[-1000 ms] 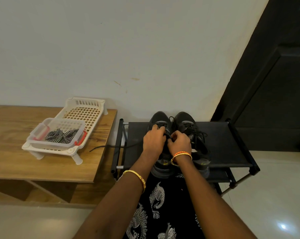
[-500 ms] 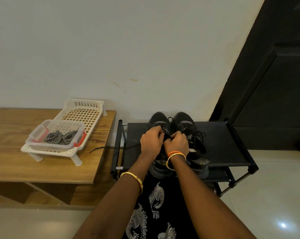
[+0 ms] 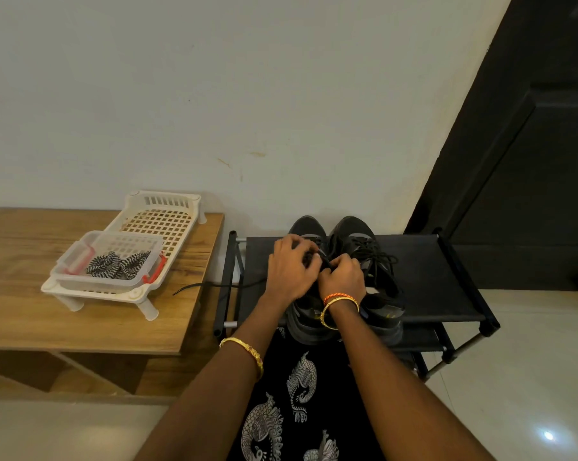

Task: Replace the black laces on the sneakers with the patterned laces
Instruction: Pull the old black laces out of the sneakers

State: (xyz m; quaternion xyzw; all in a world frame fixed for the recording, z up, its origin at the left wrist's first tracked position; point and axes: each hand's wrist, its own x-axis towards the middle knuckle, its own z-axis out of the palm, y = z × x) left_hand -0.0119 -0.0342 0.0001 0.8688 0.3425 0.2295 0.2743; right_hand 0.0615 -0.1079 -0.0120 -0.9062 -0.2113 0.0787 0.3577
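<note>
Both hands, left hand (image 3: 289,269) and right hand (image 3: 342,277), pinch the black lace (image 3: 214,286) on your left sneaker (image 3: 309,227) atop the shoe rack (image 3: 440,281); draw it out eyelet by eyelet, bracing the shoe.

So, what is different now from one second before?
Little changed. The left hand shifted a bit on the left sneaker, fingers spreading; the right hand keeps its grip on the black lace. The loose lace end still reaches the wooden table; the patterned laces stay in their clear box.
</note>
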